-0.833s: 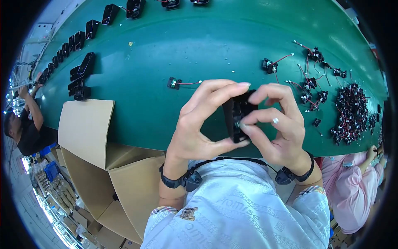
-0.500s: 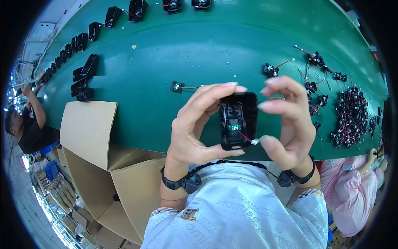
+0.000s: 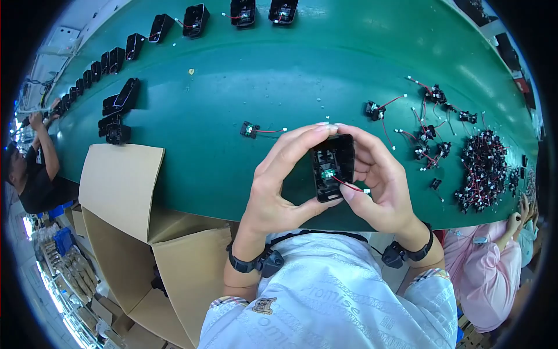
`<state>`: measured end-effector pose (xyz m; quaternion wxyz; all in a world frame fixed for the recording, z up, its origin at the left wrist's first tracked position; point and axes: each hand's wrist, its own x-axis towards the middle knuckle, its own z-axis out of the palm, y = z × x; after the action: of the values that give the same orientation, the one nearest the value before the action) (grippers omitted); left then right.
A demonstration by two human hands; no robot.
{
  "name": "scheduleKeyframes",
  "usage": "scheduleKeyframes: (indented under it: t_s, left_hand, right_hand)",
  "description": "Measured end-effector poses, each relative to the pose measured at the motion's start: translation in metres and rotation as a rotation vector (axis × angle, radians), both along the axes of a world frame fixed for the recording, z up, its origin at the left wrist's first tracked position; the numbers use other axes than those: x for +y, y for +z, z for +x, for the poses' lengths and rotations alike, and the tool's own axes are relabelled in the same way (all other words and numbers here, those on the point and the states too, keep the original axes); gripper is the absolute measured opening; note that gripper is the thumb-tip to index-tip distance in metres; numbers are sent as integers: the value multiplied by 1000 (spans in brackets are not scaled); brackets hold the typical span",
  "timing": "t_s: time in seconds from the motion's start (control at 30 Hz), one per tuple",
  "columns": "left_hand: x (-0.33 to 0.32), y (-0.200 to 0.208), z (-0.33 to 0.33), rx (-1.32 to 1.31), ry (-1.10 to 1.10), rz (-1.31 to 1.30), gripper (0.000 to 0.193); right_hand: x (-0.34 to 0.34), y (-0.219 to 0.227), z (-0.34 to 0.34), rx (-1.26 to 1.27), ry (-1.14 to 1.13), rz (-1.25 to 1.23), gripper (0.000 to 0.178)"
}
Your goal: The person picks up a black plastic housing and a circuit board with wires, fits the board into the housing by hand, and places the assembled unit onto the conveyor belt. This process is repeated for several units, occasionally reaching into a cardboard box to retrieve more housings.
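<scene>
Between both hands, above the near edge of the table, is a black plastic housing, its open side facing up. Inside it sits a small green circuit board with a red and black wire ending in a white plug. My left hand grips the housing by its left side, fingers at the top end and thumb at the bottom. Curled round the right side is my right hand, its thumb pressed at the lower right rim beside the wire. Some right fingers are hidden behind the housing.
On the green table, one small wired part lies just beyond my hands. A heap of wired parts is at right. Black housings line the far left. An open carton stands at left. Co-workers sit on both sides.
My right hand has come in from the right and closed on the housing, which has tilted slightly. My left hand keeps its hold.
</scene>
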<state>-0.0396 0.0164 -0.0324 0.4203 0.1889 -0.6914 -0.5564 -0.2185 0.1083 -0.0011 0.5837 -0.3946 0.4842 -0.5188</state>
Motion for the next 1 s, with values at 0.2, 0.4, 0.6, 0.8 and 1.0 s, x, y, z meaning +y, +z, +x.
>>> scheduleKeyframes:
  t_s: [0.2,0.4,0.6,0.8,1.0]
  left_hand:
    - [-2,8,-6,-101,-29,-219,75]
    - [5,5,-9,-88,24,-218,78]
    - [3,19,-3,-171,61,-263,90]
    - [-6,16,10,-187,31,-40,103]
    - [-8,17,10,-119,77,-85,98]
  right_hand:
    - [-1,-4,0,56,-38,-57,68]
    - [-3,-5,-3,56,-45,-15,62]
    - [0,-6,-9,-22,1,-74,68]
    - [-5,9,-21,510,-153,-428,66]
    - [-13,37,-7,985,-17,-558,22]
